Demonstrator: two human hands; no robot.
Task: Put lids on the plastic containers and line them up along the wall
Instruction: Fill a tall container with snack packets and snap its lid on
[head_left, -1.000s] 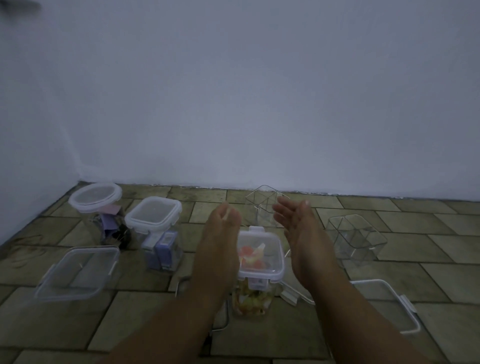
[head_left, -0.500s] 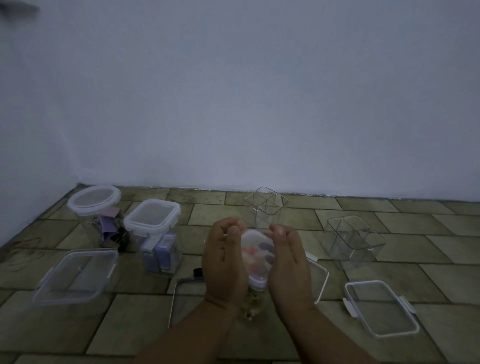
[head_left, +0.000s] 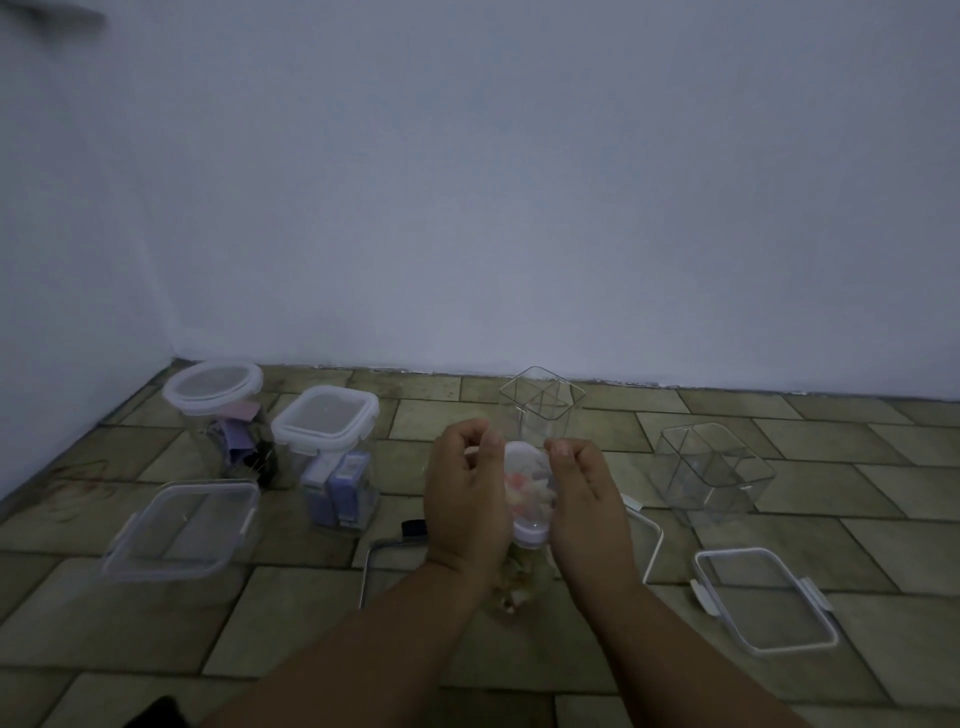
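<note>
Both hands hold a clear container with pink and yellow contents (head_left: 527, 493), its white lid on top, just above the tiled floor. My left hand (head_left: 465, 499) grips its left side and my right hand (head_left: 587, 506) grips its right side, thumbs curled over the lid's far edge. Two lidded containers stand near the left corner: a round one (head_left: 215, 395) and a square one (head_left: 327, 423). Two open clear containers, a tall one (head_left: 540, 402) and a wider one (head_left: 714, 467), stand without lids.
A loose lid (head_left: 766, 603) lies at the right, and another large lid (head_left: 647, 540) lies partly hidden behind my right hand. A shallow clear container (head_left: 182, 530) sits at the left. The white wall (head_left: 519, 208) meets the floor behind everything.
My hands went from flat and open beside the container to closing around its lid and sides. The view shifted slightly closer.
</note>
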